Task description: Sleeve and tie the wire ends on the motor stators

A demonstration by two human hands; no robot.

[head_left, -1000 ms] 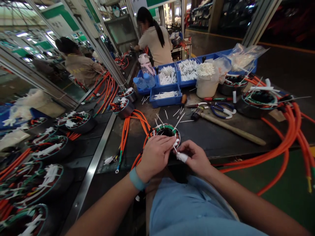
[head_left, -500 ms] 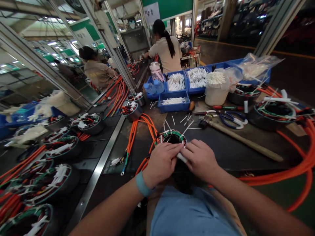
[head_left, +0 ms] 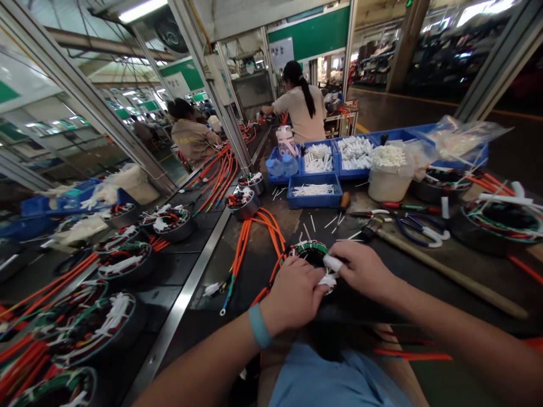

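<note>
A motor stator (head_left: pixel 311 246) with green-edged windings and thin white ties standing up from its rim lies on the dark bench in front of me. My left hand (head_left: pixel 297 291) bends over its near left rim, fingers closed by a crumpled white piece (head_left: pixel 328 280) on the windings; what the fingertips grip is partly hidden. My right hand (head_left: pixel 362 267), on the right side of the stator, pinches a short white sleeve (head_left: pixel 333 263) between thumb and fingers. Orange cables (head_left: pixel 241 249) run out from the stator's left.
Blue bins (head_left: pixel 314 195) of white sleeves and sticks stand behind, beside a white tub (head_left: pixel 388 183). A mallet (head_left: pixel 449 265), pliers (head_left: pixel 422 230) and an awl (head_left: pixel 344 202) lie to the right. More stators (head_left: pixel 125 260) line the left. Two co-workers sit beyond.
My hands have moved apart from their close pinch. The right hand now shows a white sleeve raised above the rim. The whole view has shifted, with the scene lower and further right.
</note>
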